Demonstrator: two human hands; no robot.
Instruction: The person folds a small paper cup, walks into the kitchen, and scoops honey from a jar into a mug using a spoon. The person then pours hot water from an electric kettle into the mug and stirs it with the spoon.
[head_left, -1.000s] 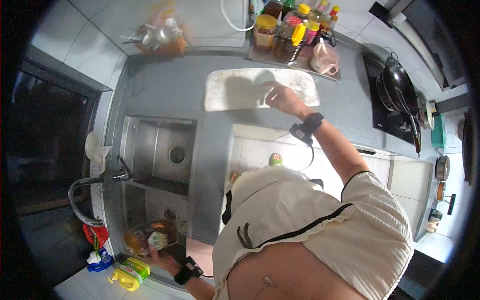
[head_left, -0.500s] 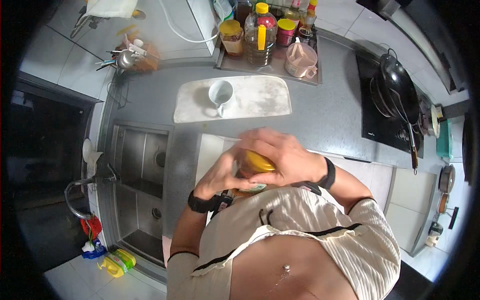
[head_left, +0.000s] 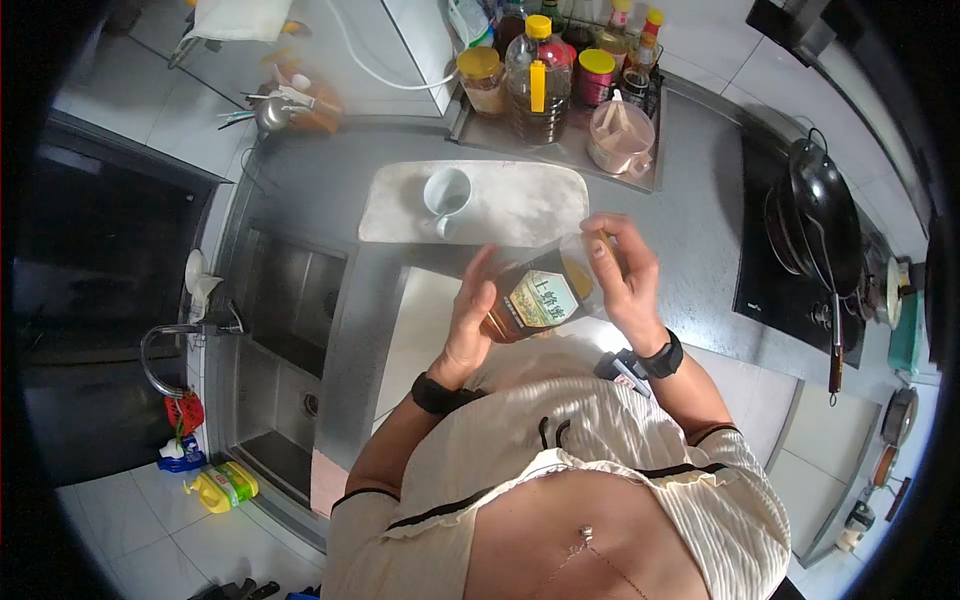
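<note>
Grey worktop (head_left: pixel 690 205), mug (head_left: pixel 450 190) on board (head_left: pixel 530 205) | jar (head_left: pixel 540 290) between hands, before shirt (head_left: pixel 610 420) | left hand (head_left: pixel 468 325) grips base, right hand (head_left: pixel 630 285) grips top | since half-second ago: tipped sideways, label (head_left: pixel 545 298) exposed

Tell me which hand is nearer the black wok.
Right. The right hand is at the end of the jar toward the black wok; the left hand is at the opposite end, farther away.
</note>
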